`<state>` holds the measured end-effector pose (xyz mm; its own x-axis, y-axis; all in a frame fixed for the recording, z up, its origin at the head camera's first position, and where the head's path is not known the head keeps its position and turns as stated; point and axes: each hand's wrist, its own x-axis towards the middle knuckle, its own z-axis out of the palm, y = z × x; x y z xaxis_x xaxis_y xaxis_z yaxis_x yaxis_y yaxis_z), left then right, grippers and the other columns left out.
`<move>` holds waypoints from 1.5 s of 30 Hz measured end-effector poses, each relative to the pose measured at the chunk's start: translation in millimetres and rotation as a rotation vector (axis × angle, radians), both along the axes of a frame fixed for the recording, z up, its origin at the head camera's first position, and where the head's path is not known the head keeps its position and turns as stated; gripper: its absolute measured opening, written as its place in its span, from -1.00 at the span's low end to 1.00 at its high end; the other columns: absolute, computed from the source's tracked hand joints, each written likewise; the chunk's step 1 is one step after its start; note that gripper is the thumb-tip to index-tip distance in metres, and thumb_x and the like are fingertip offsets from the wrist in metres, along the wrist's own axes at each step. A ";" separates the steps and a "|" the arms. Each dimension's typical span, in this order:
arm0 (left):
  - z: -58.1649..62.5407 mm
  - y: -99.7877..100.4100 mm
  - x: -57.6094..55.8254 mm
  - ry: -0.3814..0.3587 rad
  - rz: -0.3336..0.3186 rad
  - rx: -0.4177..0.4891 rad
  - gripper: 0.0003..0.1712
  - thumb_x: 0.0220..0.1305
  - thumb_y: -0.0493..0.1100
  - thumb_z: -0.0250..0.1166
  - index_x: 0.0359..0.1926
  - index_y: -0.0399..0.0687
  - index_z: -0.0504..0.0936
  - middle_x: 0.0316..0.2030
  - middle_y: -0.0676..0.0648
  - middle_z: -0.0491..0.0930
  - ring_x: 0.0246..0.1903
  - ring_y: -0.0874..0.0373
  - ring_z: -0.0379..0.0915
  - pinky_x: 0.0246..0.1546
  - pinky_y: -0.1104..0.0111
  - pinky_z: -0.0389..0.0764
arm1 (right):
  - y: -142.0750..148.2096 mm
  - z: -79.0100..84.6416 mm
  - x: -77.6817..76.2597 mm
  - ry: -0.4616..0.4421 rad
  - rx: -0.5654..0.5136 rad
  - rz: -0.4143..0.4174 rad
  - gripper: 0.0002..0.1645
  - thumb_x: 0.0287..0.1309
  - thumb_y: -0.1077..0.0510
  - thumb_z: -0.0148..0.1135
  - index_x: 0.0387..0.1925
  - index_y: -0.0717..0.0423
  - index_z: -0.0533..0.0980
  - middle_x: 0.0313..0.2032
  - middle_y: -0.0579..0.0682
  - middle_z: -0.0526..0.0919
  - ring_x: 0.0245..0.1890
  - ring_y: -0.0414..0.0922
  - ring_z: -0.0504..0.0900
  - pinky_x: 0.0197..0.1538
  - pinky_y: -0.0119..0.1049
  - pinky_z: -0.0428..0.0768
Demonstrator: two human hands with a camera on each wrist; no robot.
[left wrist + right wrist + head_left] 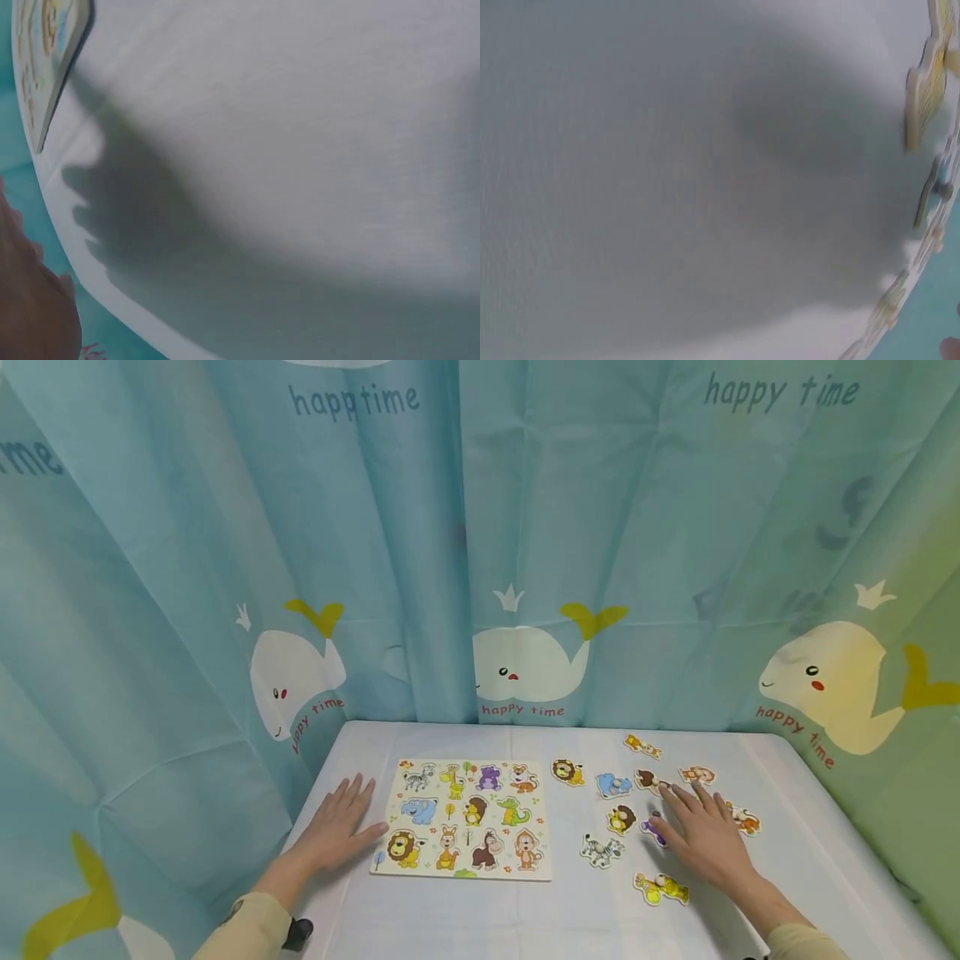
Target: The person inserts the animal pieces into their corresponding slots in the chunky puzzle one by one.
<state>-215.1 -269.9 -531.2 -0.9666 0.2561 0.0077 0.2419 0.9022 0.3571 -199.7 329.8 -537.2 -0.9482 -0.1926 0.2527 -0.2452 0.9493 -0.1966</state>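
Observation:
A flat animal puzzle board (545, 827) lies on the table, printed with a zebra, elephant, lion and several other animals. Just left of it is my left hand (336, 828), fingers spread and thumb pointing at the board's edge; it holds nothing. My right hand (707, 837) is spread flat among loose knobbed animal pieces. Its thumb is by the purple hippo piece (651, 832), and its fingertips are close to the brown horse piece (647, 779). A tiger piece (747, 821) lies beyond its outer side. Whether the fingers touch any piece, I cannot tell.
Other loose pieces include a lion (567, 772), an elephant (613, 785), a hedgehog (621, 819), a zebra (601, 851), a giraffe (661, 888), a monkey (697, 774) and an orange animal (642, 745). A blue whale-print curtain (420, 568) hangs behind the white table (435, 918).

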 end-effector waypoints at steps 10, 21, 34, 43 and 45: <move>-6.3 5.4 8.5 -0.147 -0.020 0.049 0.31 0.14 0.48 0.33 0.59 -0.28 0.05 0.58 -0.34 -0.06 0.56 -0.31 -0.22 0.53 -0.16 -0.14 | -30.2 -4.9 1.9 0.085 -0.036 0.109 -0.36 0.24 -0.08 0.41 0.26 0.14 0.56 0.14 0.19 0.64 0.33 0.32 0.36 0.35 0.40 0.22; -13.7 8.0 10.6 -0.143 -0.034 -0.002 0.42 0.00 0.56 0.37 0.57 -0.31 0.09 0.56 -0.37 -0.02 0.54 -0.37 -0.23 0.51 -0.24 -0.17 | -66.5 -9.2 6.9 0.037 -0.021 0.155 -0.39 0.03 -0.13 0.57 0.10 0.02 0.69 0.00 0.02 0.71 0.07 0.11 0.56 0.10 0.24 0.51; -14.1 9.2 12.1 -0.169 -0.038 -0.017 0.33 0.05 0.54 0.35 0.57 -0.24 0.15 0.57 -0.35 -0.04 0.55 -0.36 -0.27 0.52 -0.23 -0.22 | -80.9 -12.6 11.0 0.027 -0.044 0.152 -0.63 -0.07 -0.06 0.62 -0.18 -0.08 0.78 -0.15 -0.09 0.70 -0.06 0.01 0.54 0.03 0.11 0.52; -16.7 8.6 12.7 -0.178 -0.030 -0.029 0.32 0.05 0.59 0.30 0.59 -0.15 0.15 0.59 -0.30 -0.06 0.57 -0.28 -0.28 0.54 -0.18 -0.23 | -81.6 -15.5 13.6 0.049 -0.081 0.151 -0.76 -0.11 0.01 0.65 -0.32 -0.17 0.78 -0.24 -0.18 0.67 -0.08 -0.02 0.55 0.02 0.10 0.50; -17.4 8.0 13.8 -0.180 -0.027 -0.025 0.33 0.04 0.59 0.30 0.59 -0.15 0.14 0.59 -0.30 -0.06 0.57 -0.27 -0.27 0.54 -0.18 -0.23 | -82.3 -15.5 13.9 0.059 -0.090 0.157 -0.77 -0.12 0.03 0.66 -0.33 -0.16 0.78 -0.24 -0.17 0.68 -0.08 -0.02 0.55 0.02 0.10 0.51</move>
